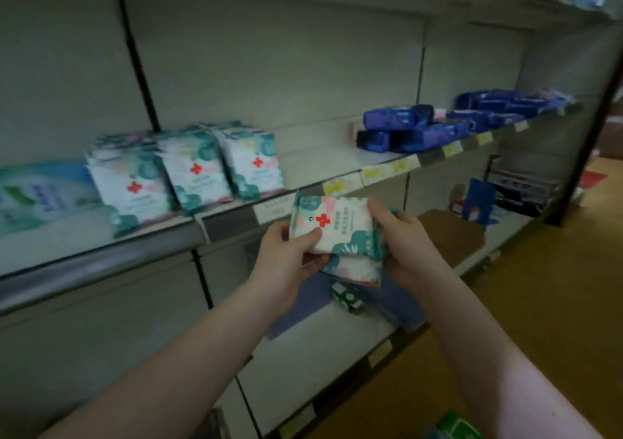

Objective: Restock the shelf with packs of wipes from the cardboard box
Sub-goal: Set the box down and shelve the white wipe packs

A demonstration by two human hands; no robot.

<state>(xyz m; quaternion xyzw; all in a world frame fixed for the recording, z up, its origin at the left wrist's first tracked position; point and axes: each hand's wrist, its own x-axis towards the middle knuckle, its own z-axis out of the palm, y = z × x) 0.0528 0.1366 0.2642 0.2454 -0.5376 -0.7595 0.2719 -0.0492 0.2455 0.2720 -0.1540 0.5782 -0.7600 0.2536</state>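
Observation:
A small stack of wipes packs (337, 227), white and teal with a red cross, is held in front of the shelf edge. My left hand (290, 256) grips the stack's left side with the thumb on top. My right hand (403, 236) grips its right side. A lower pack (355, 268) shows beneath the top one. Three rows of the same packs (188, 172) stand on the middle shelf (101, 256) to the upper left. The cardboard box is out of sight, apart from a brown flap (451, 236) on the lower shelf.
A pale blue-green pack (37, 192) lies at the far left of the middle shelf. Dark blue packs (421, 128) are piled further right. On the lower shelf lie a blue sheet (303, 303), a green-white pack (347, 298) and a blue stand (480, 202). Wooden floor on the right.

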